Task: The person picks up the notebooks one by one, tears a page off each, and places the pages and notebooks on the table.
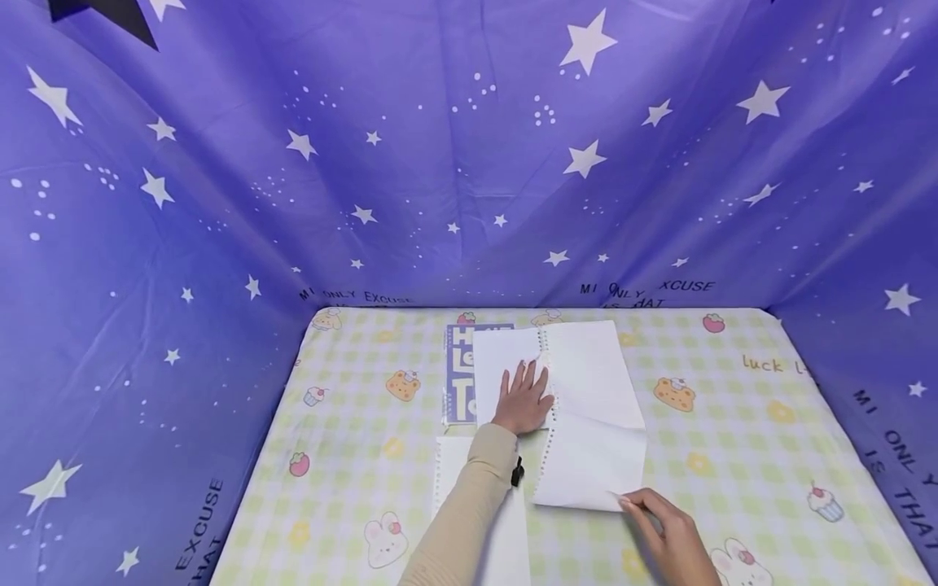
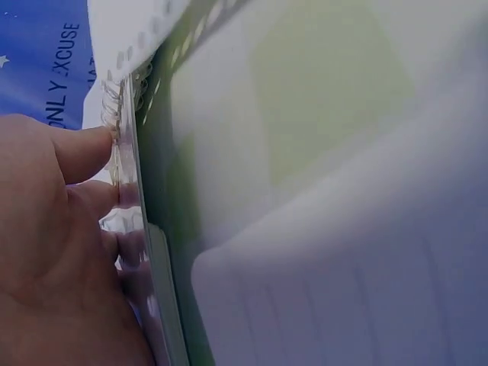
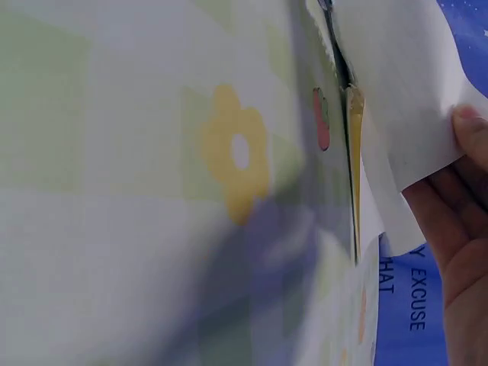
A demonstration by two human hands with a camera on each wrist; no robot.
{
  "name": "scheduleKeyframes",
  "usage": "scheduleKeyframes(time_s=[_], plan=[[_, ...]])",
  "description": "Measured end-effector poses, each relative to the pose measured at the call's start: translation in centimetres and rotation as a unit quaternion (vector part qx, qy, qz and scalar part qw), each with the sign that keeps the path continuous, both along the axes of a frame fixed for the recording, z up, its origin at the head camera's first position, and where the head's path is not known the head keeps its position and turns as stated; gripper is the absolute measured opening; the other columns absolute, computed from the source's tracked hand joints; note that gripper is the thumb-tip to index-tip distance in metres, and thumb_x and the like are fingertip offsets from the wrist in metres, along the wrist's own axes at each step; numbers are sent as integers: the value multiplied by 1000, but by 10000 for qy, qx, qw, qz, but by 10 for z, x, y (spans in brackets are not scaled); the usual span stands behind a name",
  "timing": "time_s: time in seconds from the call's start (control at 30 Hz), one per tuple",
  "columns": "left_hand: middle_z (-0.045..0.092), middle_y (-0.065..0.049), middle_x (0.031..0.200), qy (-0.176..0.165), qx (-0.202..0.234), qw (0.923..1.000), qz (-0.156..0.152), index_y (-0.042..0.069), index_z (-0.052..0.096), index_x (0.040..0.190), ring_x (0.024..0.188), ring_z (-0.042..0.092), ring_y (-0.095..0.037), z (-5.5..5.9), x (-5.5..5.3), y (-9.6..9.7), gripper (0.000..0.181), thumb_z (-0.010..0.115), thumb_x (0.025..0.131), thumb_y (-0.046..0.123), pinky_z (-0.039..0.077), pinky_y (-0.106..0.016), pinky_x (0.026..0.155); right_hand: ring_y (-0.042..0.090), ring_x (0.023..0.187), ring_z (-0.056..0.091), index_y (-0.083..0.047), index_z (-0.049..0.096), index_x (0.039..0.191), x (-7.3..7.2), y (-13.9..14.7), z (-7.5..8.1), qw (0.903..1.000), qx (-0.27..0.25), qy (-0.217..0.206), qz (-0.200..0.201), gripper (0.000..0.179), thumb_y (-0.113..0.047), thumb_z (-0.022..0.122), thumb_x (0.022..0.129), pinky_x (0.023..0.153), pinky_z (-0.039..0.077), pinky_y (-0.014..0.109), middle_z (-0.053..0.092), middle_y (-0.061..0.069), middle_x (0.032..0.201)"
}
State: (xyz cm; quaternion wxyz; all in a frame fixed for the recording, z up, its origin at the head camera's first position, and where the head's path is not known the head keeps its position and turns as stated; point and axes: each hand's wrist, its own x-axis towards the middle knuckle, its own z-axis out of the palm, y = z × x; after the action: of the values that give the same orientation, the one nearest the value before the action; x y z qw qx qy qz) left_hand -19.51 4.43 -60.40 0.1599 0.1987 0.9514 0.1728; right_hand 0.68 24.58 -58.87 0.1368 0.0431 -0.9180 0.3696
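Observation:
A spiral notebook (image 1: 582, 354) lies open on the table, its white pages spread to both sides of the binding. My left hand (image 1: 523, 403) rests on the left page beside the binding, fingers spread. In the left wrist view its thumb and fingertips lie right at the wire coil (image 2: 114, 103). My right hand (image 1: 663, 533) pinches the near right corner of a white sheet (image 1: 589, 468) between thumb and fingers. Punched holes run down that sheet's left edge, which slants away from the binding toward me. In the right wrist view the gripped paper (image 3: 404, 84) bends upward.
Under my left forearm lies another white sheet (image 1: 454, 464) with punched holes. A purple cover (image 1: 459, 374) with large white letters shows past the notebook's left side. The checkered tablecloth (image 1: 352, 415) covers the table, and a blue star-printed curtain (image 1: 454, 163) surrounds it.

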Motion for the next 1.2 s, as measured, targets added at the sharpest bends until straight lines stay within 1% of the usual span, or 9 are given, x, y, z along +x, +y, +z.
scheduleKeyframes(time_s=[0.23,0.43,0.5,0.63,0.73,0.83,0.97,1.07,1.2], plan=[[10,-4,168,11,7,10000,18,19,22,159,155,0,-22,1,1,2,57,28,106,38,-2,-45,126,-3,78,65,-22,67,87,4,0,4,9991,0,-428,-31,19,-4,71,89,67,59,22,65,-21,80],[11,-4,167,10,-42,10000,-3,19,23,159,155,1,-22,3,1,4,57,28,106,39,-2,-45,126,-4,67,57,-23,64,81,8,7,10,9920,-262,-1216,219,20,-8,68,92,59,52,20,60,-20,72],[10,-3,168,19,-35,10000,7,20,23,159,155,0,-20,2,1,4,56,28,106,39,-3,-45,126,-2,65,54,-23,64,81,9,9,10,9900,-288,-1333,348,19,-9,68,93,57,49,20,59,-19,71],[10,-4,167,16,-3,10000,-23,21,22,159,155,-2,-20,2,0,3,56,28,106,39,-3,-45,126,-4,60,48,-21,62,82,9,15,9,9875,-260,-1295,862,16,-11,66,94,53,44,18,52,-19,68],[9,-5,167,61,-61,9999,-92,21,22,159,155,-1,-21,3,-1,1,56,28,107,39,-2,-46,126,-7,57,41,-19,60,83,7,18,7,9797,-288,-1363,1444,15,-13,63,96,50,40,17,44,-19,65],[12,-7,167,150,53,9998,-150,19,27,158,155,3,-24,5,-2,-2,55,30,106,38,1,-48,126,-7,55,36,-18,58,83,5,18,9,9713,-323,-1597,1731,16,-16,62,98,48,37,17,40,-19,64],[13,-10,167,167,461,9985,-258,17,31,156,154,4,-27,5,-2,-5,55,35,105,37,2,-51,125,-6,54,37,-18,59,83,5,16,14,9716,-251,-1778,1542,16,-19,61,99,49,37,17,40,-19,63],[14,-11,166,174,873,9955,-329,16,36,155,154,4,-30,6,-1,-7,54,40,104,34,4,-52,125,-5,54,39,-19,60,84,5,13,17,9773,-211,-1661,1295,15,-18,61,99,49,38,17,43,-18,63],[17,-11,165,185,1325,9902,-389,14,38,153,154,6,-30,14,3,-11,53,44,103,30,6,-53,125,-4,57,45,-23,61,83,4,9,21,9867,-194,-1383,834,17,-17,61,99,53,45,18,45,-18,63]])
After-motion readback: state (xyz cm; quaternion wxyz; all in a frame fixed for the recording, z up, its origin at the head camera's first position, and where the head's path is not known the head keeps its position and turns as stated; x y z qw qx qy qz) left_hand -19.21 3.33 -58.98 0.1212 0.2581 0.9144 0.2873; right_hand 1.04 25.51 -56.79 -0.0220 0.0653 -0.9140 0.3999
